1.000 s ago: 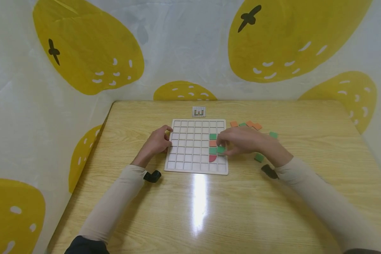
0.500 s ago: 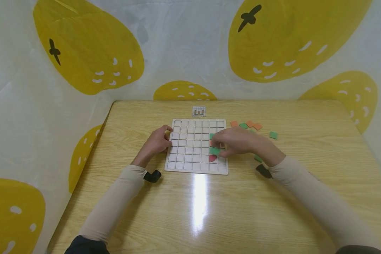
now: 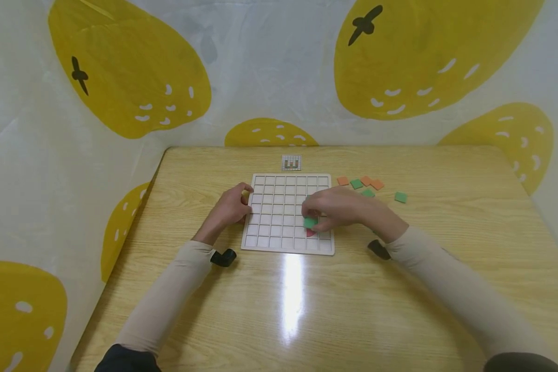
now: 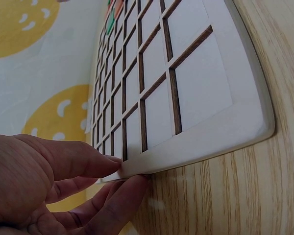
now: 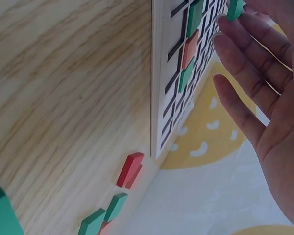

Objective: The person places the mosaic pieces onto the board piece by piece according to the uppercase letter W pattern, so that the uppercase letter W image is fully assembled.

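Note:
My left hand (image 3: 234,204) pinches the left edge of a white gridded board (image 3: 279,235), thumb on top and fingers at its side in the left wrist view. Over the board's right part, my right hand (image 3: 337,206) pinches a green square tile (image 5: 234,9) between thumb and fingertips. Set in the grid, partly hidden by that hand in the head view, are a green tile (image 5: 195,17), an orange tile (image 5: 190,48) and another green tile (image 5: 186,73). A red rounded piece (image 3: 310,233) shows just below the held tile.
Loose tiles lie right of the board, among them an orange tile (image 3: 343,181), a green tile (image 3: 356,184) and a separate green tile (image 3: 401,197). Behind the board is a small pattern card (image 3: 291,163). A fruit-print cloth (image 3: 269,72) hangs behind the wooden table (image 3: 204,320).
My right hand has moved left across the board with the green tile, from the rightmost column to the column beside it. My left hand has stayed on the board's edge.

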`<action>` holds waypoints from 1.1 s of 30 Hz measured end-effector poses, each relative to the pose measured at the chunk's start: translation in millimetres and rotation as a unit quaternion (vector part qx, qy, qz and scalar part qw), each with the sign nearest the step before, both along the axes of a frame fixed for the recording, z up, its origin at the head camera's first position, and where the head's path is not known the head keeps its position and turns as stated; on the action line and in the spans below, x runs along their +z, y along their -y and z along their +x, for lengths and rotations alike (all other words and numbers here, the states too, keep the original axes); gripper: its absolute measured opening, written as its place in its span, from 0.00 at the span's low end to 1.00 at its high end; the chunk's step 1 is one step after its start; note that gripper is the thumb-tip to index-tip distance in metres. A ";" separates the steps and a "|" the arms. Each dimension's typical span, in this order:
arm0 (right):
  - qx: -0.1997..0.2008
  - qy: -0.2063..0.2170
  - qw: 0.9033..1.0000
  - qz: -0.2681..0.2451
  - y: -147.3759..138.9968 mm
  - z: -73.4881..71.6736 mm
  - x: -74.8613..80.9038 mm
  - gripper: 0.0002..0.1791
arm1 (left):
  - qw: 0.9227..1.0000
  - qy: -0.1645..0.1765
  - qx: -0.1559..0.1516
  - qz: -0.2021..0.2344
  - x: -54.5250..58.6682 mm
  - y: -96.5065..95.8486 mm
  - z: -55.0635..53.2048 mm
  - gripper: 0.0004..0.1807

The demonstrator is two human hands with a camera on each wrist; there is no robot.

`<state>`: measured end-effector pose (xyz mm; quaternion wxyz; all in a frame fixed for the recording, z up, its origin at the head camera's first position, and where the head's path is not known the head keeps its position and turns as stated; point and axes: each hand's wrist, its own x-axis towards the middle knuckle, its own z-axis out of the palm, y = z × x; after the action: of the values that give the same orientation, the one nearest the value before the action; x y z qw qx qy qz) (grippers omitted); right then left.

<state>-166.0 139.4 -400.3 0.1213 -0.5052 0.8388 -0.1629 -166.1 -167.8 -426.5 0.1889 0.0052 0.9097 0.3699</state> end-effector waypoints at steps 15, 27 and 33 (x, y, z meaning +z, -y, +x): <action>0.014 -0.018 0.999 0.048 19.1 1.2 -7.1 0.13 | 1.000 -0.002 -0.003 -0.002 0.3 0.2 -0.6 0.28; 0.022 -0.033 0.997 0.065 28.2 3.5 -6.7 0.09 | 1.000 -0.004 -0.005 -0.007 1.1 0.0 0.1 0.28; 0.027 -0.046 0.996 0.067 29.3 3.8 -8.7 0.11 | 1.000 -0.004 -0.005 -0.007 1.2 0.1 0.3 0.28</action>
<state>-162.2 110.1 -409.1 0.1207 -0.5256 0.8384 -0.0791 -165.9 -167.9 -425.3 0.1872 0.0104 0.9128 0.3628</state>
